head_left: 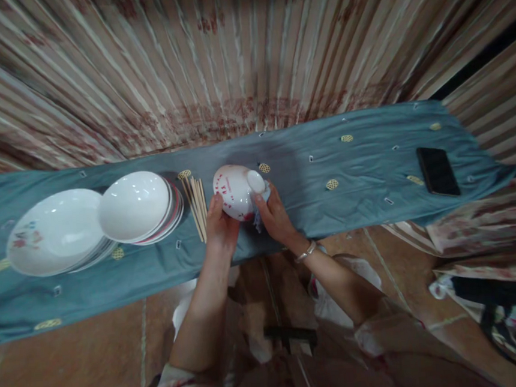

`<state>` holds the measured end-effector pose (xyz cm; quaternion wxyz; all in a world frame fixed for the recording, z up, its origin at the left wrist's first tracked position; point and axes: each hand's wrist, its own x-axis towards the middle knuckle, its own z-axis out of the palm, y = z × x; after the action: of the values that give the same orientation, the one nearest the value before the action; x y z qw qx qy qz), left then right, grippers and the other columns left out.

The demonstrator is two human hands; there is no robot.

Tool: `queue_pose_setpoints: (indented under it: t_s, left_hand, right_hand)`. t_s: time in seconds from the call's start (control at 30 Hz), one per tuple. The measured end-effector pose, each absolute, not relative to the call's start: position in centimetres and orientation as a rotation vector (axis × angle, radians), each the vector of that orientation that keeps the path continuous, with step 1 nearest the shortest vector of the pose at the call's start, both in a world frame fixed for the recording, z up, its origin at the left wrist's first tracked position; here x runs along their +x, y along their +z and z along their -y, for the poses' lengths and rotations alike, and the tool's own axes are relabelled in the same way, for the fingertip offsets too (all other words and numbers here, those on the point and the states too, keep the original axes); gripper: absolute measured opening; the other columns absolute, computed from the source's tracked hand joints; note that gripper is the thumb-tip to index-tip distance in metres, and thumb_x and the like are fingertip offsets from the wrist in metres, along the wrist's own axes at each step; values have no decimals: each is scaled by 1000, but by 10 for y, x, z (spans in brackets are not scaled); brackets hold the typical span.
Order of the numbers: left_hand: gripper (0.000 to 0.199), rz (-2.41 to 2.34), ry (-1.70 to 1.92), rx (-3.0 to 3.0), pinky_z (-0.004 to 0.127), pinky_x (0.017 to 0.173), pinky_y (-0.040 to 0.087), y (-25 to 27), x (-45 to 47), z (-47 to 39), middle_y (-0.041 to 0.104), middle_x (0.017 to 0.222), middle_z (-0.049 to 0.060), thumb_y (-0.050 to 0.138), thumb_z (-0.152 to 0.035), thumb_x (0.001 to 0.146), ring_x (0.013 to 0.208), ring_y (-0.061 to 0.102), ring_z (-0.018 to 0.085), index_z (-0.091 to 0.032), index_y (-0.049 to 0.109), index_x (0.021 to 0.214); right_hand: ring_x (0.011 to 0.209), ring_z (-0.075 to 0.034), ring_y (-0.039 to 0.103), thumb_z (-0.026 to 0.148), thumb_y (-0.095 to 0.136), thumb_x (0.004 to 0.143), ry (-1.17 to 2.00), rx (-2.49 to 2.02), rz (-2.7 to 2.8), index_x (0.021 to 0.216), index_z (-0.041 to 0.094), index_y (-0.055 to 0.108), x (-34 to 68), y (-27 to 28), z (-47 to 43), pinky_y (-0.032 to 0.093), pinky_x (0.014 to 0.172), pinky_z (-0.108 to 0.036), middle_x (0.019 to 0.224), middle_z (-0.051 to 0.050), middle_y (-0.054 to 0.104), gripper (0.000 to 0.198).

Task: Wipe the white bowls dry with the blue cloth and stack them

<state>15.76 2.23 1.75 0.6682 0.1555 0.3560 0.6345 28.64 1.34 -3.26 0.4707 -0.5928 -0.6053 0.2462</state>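
Gripping 1 tilted white bowl (235,195) between 2 hands (223,223) (278,217), forearms (205,312) stretched forward and angled inward.

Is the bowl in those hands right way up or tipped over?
Tipped over: the bowl shows its round white foot and printed outside to the camera, and its opening is out of sight.
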Motion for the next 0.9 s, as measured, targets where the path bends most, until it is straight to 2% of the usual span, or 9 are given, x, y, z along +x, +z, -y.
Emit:
queue_pose_setpoints:
  t_s: [0.17,0.3,0.43,0.53,0.73,0.9]
  left_hand:
    - [37,-795,1433,337,35,102,57,16,155,-25,78,120,9,74,-37,88,124,68,25,-22,70,122]
    - [37,-819,1426,335,37,105,55,14,154,-26,77,120,10,75,-39,88,125,67,26,-20,70,121]
    - [31,-836,1440,322,38,107,54,14,153,-27,78,119,10,73,-36,90,126,67,26,-19,72,115]
    - [30,-846,1440,324,40,110,52,15,154,-26,78,120,10,75,-36,88,129,65,28,-19,72,112]
    - [27,-814,1440,348,39,110,52,13,155,-25,78,120,10,77,-35,87,129,65,28,-19,73,108]
    - [39,-788,1422,402,41,111,52,9,153,-26,77,122,11,80,-39,83,130,64,29,-18,71,115]
  right_hand:
    - [153,-35,37,67,33,102,440,-1572,1667,158,3,33,286,-33,-4,35,123,-58,157,-30,43,84]
    - [154,-37,34,56,30,106,378,-1595,1783,154,-5,35,289,-31,1,35,124,-59,157,-34,40,78]
    - [149,-33,44,43,31,107,377,-1557,1828,152,2,43,300,-21,3,40,123,-55,154,-28,48,62]
    - [143,-32,52,41,32,107,370,-1504,1803,152,8,45,312,-11,2,43,120,-55,148,-25,55,57]
    - [137,-31,58,53,45,103,402,-1428,1639,155,9,35,331,-5,-12,49,115,-51,147,-24,57,68]
    - [133,-30,60,59,59,96,448,-1354,1513,148,16,44,329,-8,-19,49,115,-50,143,-19,61,69]
